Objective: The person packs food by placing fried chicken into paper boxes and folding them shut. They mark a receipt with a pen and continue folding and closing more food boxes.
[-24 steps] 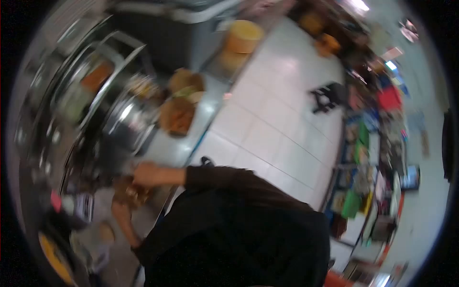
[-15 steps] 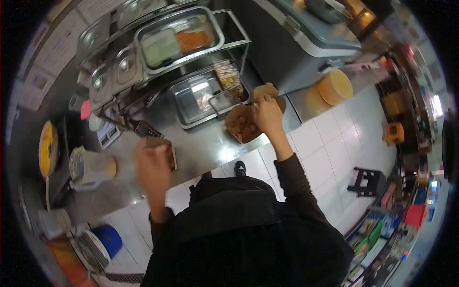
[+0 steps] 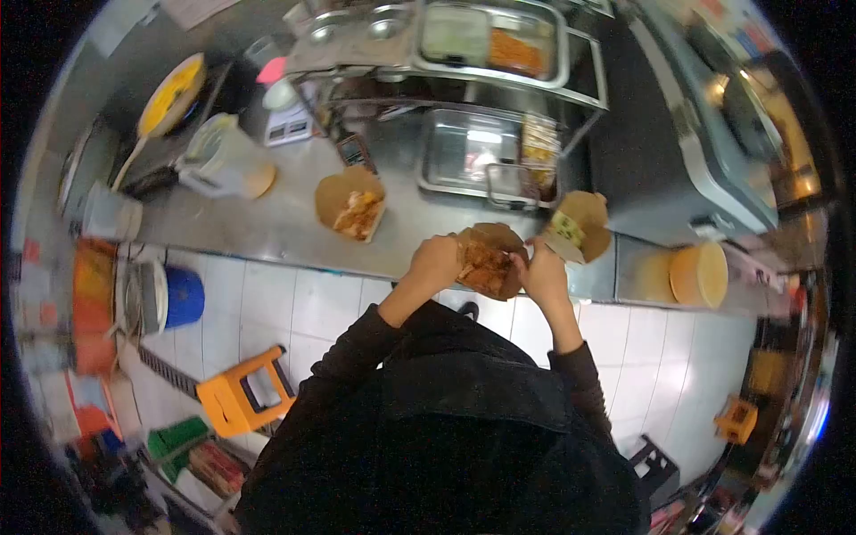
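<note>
A brown paper takeout box (image 3: pixel 504 235) filled with reddish-brown fried pieces (image 3: pixel 482 267) is at the counter's front edge. My left hand (image 3: pixel 435 262) grips its left side, fingers closed on the wall. On the opposite side, my right hand (image 3: pixel 545 274) holds the right wall, with the fingertips at the rim. Just beyond my right hand stands another open paper box (image 3: pixel 588 212) with something yellow-green in it. Further left, a third paper box (image 3: pixel 337 191) stands open, holding pale and orange-brown food (image 3: pixel 360 217).
Behind the boxes, a steel tray (image 3: pixel 448 169) sits under a rack of food pans (image 3: pixel 516 83). A plastic jug (image 3: pixel 218 160), a scale (image 3: pixel 289 127) and a pan (image 3: pixel 171 96) are at the left. An orange-yellow tub (image 3: pixel 698 275) stands at the right, beside a grey chest (image 3: pixel 664 143).
My left hand has left the left box and come over to the middle box. My right hand now holds that box's right side. The view has turned and shifted left.
</note>
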### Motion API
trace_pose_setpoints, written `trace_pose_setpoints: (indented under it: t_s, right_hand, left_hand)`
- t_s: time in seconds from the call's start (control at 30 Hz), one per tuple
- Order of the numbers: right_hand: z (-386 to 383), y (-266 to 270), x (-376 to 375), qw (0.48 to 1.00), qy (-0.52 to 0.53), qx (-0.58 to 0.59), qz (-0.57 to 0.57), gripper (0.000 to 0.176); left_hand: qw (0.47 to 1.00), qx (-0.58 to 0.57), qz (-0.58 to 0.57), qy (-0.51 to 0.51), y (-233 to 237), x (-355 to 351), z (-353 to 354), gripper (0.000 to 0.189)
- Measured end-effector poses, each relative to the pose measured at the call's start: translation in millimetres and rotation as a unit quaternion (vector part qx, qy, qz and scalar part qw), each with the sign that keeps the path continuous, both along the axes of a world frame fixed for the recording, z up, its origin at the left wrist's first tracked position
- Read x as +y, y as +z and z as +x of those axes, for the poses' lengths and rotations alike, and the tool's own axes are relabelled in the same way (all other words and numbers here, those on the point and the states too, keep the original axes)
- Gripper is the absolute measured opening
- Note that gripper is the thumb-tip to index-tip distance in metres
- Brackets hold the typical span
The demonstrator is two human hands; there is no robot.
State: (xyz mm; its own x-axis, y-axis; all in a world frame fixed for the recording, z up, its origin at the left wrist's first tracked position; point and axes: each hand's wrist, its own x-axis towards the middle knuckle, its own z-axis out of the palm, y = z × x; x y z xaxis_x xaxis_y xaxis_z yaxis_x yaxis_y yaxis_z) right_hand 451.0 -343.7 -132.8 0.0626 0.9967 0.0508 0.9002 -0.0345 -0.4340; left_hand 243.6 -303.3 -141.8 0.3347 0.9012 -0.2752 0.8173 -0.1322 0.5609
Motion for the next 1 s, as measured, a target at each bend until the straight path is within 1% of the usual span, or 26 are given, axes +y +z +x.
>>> trace_pose_setpoints:
  t_s: [0.07,0.1,0.17,0.23,0.3,0.33,0.4,0.43,0.47,0.5,0.57,0.6,0.63,0.7,0.73,0.77,0.83,0.87,0.9,0.97,1.0]
  right_hand:
    - [-12.4,-4.1,-4.9,0.994,-0.011,0.083,-0.067,0.024]
    - [-16.5,-5.5,-7.4,0.987,-0.023,0.122,-0.102,0.025]
    - [-22.5,-2.4,-16.2,0.99,-0.008,0.127,-0.069,0.03]
    - [-34.8,25.3,-22.5,0.99,-0.019,0.137,-0.031,0.032]
    - [-28.8,16.6,-12.7,0.996,0.034,0.078,-0.01,0.038]
    - [-26.4,11.7,-14.2,0.997,0.06,0.048,-0.006,0.041]
    - [-28.2,7.7,-21.0,0.996,0.065,0.058,-0.031,0.037]
    - [-31.3,10.6,-11.1,0.995,0.069,0.062,-0.029,0.036]
    - [-35.5,15.2,-11.8,0.994,0.057,0.091,0.027,0.035]
    - [-34.5,12.9,-6.8,0.994,0.077,0.08,0.013,0.035]
    - [-29.9,2.0,-3.6,0.992,0.114,0.056,-0.028,0.035]
    - [-33.7,1.3,-6.1,0.992,0.095,0.084,-0.009,0.036]
    - [-40.5,18.3,-7.4,0.992,0.073,0.102,0.014,0.037]
    - [-36.8,11.4,-2.2,0.991,0.093,0.087,-0.026,0.037]
    - [-37.3,6.7,-13.8,0.991,0.089,0.1,-0.024,0.037]
    - [-38.8,5.1,-14.6,0.99,0.087,0.112,-0.009,0.037]
    - [-40.4,15.0,-3.3,0.984,0.092,0.148,0.03,0.038]
    - [-37.0,6.4,-2.4,0.988,0.115,0.105,-0.004,0.037]
    - [-35.9,4.7,1.6,0.988,0.139,0.062,-0.034,0.036]
    - [-39.4,10.9,-1.7,0.986,0.108,0.128,-0.005,0.034]
    - [-42.7,15.7,0.2,0.983,0.091,0.161,0.01,0.033]
  left_hand:
    - [0.999,-0.012,0.026,0.018,-15.7,-8.8,-12.1,0.025]
    - [0.999,-0.017,0.039,0.021,-15.9,-12.8,-15.2,0.025]
    - [0.997,-0.004,0.065,0.043,-14.8,-22.6,-14.3,0.027]
    - [0.994,-0.004,0.091,0.063,0.4,-31.8,-10.8,0.029]
    - [0.989,-0.016,0.122,0.084,17.0,-38.9,-9.9,0.029]
    - [0.991,0.011,0.113,0.065,12.4,-38.5,-12.3,0.027]
    - [0.993,0.063,0.096,0.03,4.1,-33.0,-18.2,0.024]
    - [0.99,0.048,0.119,0.053,7.0,-27.1,-17.4,0.022]
    - [0.987,0.034,0.14,0.075,9.9,-26.5,-16.2,0.02]
    - [0.984,0.021,0.149,0.095,12.2,-33.7,-16.7,0.018]
    - [0.987,0.035,0.142,0.07,11.9,-38.4,-22.2,0.017]
    - [0.986,0.038,0.149,0.056,12.5,-32.1,-23.3,0.017]
    - [0.983,0.033,0.169,0.061,13.5,-20.9,-24.1,0.017]
    - [0.982,0.027,0.175,0.069,5.9,-28.8,-28.5,0.017]
    - [0.987,0.052,0.145,0.048,1.7,-25.9,-29.8,0.022]
    - [0.985,0.034,0.15,0.076,1.1,-30.3,-27.6,0.025]
    - [0.975,-0.003,0.176,0.132,23.7,-30.1,-21.8,0.031]
    - [0.981,-0.007,0.155,0.114,10.8,-28.8,-26.8,0.037]
    - [0.984,0.009,0.14,0.106,10.3,-37.2,-28.0,0.036]
    - [0.985,0.038,0.14,0.09,17.2,-30.3,-26.3,0.035]
    - [0.977,0.033,0.157,0.141,25.9,-31.5,-24.1,0.03]
